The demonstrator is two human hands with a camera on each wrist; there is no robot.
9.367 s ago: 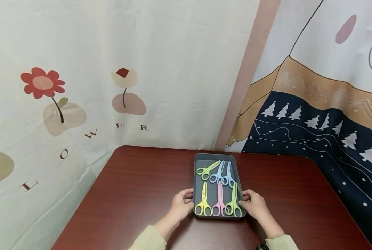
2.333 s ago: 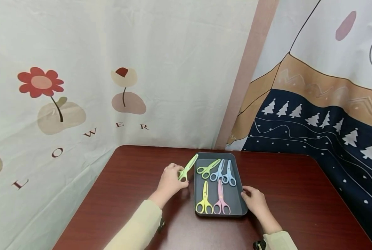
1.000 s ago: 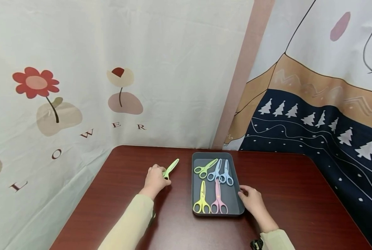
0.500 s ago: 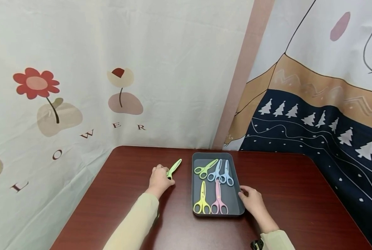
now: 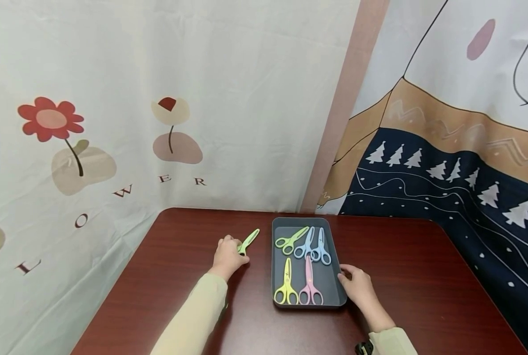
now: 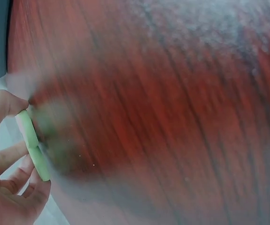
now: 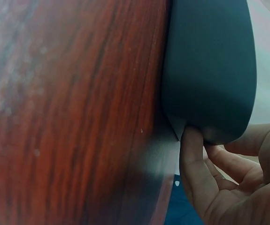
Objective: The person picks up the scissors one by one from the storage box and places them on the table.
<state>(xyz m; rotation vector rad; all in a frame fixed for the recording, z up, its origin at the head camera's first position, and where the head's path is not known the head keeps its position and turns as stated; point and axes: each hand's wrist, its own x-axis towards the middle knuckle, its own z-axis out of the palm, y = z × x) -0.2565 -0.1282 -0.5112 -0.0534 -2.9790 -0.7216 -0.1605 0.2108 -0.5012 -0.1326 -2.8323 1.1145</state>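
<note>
My left hand pinches light green scissors by the handles, left of the tray, with the blades pointing away and to the right. In the left wrist view, the green handles sit between thumb and fingers close above the table; any contact with it is unclear. My right hand holds the dark grey tray at its right edge, fingers against the outer wall. Inside lie green scissors, two blue pairs, one at the right, yellow scissors and pink scissors.
The tray stands on a reddish-brown table, near its back edge. A pale curtain with flower prints hangs behind, and a dark blue printed cloth hangs at the right. Table surface lies on both sides of the tray.
Earlier the held green scissors lay at the tray's front right. My left hand has carried them out leftward and now lowered them slightly. My right hand has stayed at the tray's edge.
</note>
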